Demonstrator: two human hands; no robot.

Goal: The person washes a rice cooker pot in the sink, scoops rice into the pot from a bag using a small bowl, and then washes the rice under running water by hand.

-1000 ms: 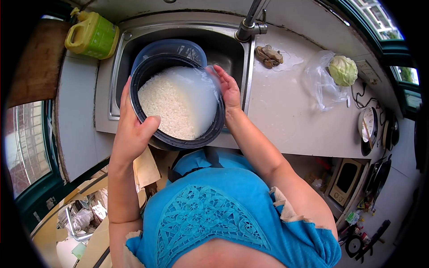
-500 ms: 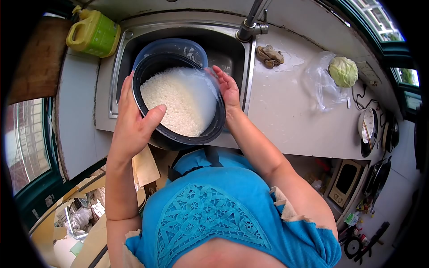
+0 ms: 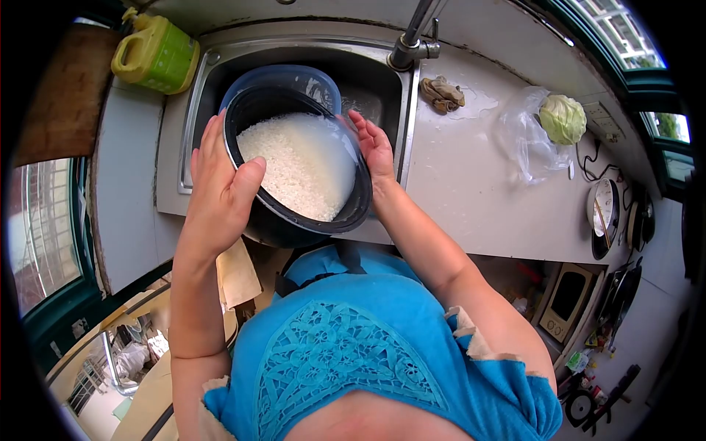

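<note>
A dark rice cooker pot (image 3: 312,223) is tilted over the near edge of the sink. White rice (image 3: 290,169) lies inside it, with cloudy water pooled toward the right side. My left hand (image 3: 220,187) grips the pot's left side, its thumb over the rim and its fingers along the outer wall. On the right, my right hand (image 3: 375,151) supports the pot's wall near the rim, fingers partly curled. Behind the pot, a blue basin (image 3: 323,84) sits in the sink, partly hidden by the pot.
The steel sink (image 3: 406,132) has a faucet (image 3: 412,51) at its back right corner. A yellow-green jug (image 3: 158,55) stands at left. On the right counter are a wet brown cloth (image 3: 442,95), a plastic bag (image 3: 531,140), a cabbage (image 3: 563,119) and a bowl with chopsticks (image 3: 603,206).
The pot has tipped and shifted slightly to the right. My left hand has turned a little with it, its thumb lying lower along the rim. My right hand has hardly moved.
</note>
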